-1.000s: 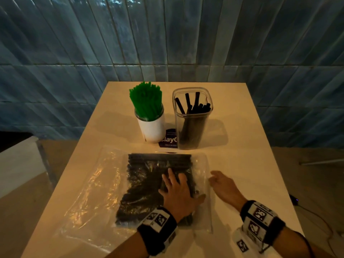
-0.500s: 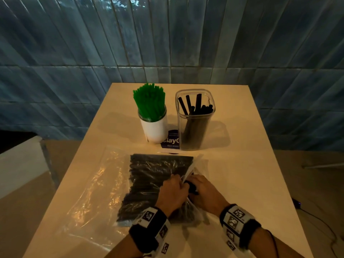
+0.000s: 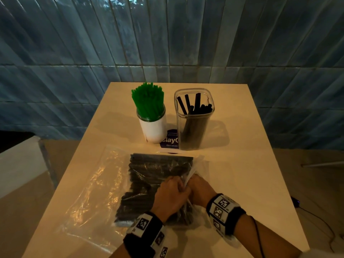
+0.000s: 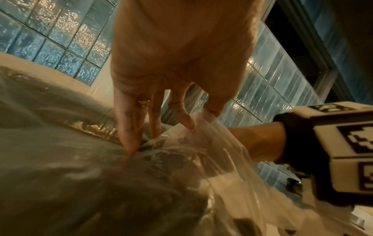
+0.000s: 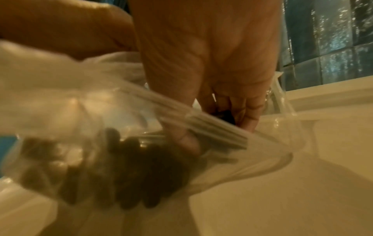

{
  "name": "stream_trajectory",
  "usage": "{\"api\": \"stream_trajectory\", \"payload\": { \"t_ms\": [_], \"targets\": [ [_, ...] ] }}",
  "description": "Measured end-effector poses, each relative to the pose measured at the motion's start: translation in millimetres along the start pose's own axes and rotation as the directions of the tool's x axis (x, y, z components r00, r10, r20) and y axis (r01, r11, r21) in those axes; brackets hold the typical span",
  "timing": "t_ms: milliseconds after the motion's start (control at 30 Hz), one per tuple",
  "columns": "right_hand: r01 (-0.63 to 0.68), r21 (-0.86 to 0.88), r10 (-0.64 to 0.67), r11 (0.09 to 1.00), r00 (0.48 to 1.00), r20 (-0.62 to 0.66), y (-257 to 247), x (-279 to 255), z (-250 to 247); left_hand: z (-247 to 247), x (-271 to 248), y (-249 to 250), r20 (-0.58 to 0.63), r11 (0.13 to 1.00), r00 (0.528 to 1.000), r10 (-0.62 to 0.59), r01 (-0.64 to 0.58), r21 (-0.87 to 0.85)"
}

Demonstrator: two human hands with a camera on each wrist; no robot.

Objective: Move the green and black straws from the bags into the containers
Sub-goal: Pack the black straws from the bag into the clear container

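A clear bag [image 3: 152,175] packed with black straws [image 5: 131,167] lies flat on the table in front of me. My left hand [image 3: 171,194] pinches the bag's top film at its right-hand mouth, fingertips [image 4: 131,148] pressed into the plastic. My right hand [image 3: 200,189] reaches into that mouth, and its curled fingers [image 5: 250,118] hold something dark, seemingly black straws. At the back stands a white cup [image 3: 154,131] full of green straws [image 3: 148,101]. Beside it on the right, a clear square container [image 3: 193,135] holds more black straws [image 3: 195,110].
An empty clear bag [image 3: 93,187] lies flat to the left of the straw bag. A purple card [image 3: 170,140] sits between the two containers. The table [image 3: 242,164] shows bare surface on the right. A tiled wall rises behind it, and a cable lies on the floor at right.
My left hand lay flat on the bag and my right rested on the table beside it. Both have since met at the bag's right edge, lifting the plastic there.
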State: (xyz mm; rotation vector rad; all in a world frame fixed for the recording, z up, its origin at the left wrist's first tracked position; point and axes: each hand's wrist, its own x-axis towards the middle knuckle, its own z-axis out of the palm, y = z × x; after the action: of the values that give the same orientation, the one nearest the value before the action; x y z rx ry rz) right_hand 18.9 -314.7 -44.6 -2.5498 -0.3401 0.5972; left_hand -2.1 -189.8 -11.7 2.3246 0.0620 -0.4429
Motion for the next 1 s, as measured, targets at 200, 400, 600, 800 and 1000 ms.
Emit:
{"api": "stream_trajectory", "payload": {
  "t_ms": [200,400,600,800,1000],
  "targets": [
    [-0.058,0.027,0.057,0.998,0.997,0.057,-7,-2,-15,-1,-5,6,-0.049,0.997,0.998,0.042,-0.039,0.071],
    [0.046,-0.069,-0.044,0.997,0.999,0.033,-4,-5,-21,-4,-4,7,-0.069,0.997,0.996,0.05,-0.045,0.067],
    [0.065,-0.261,-0.039,0.963,0.994,0.102,1,-5,-14,-6,-3,8,-0.097,0.996,0.994,0.045,-0.036,0.083],
    [0.024,-0.41,0.023,0.912,0.994,0.11,31,-30,-49,-13,-2,5,-0.116,0.994,0.989,0.091,-0.083,0.064],
    [-0.068,-0.577,0.154,0.814,0.983,0.1,72,-75,-110,-3,6,-3,-0.01,0.995,1.0,-0.009,0.01,0.104]
  ]
}}
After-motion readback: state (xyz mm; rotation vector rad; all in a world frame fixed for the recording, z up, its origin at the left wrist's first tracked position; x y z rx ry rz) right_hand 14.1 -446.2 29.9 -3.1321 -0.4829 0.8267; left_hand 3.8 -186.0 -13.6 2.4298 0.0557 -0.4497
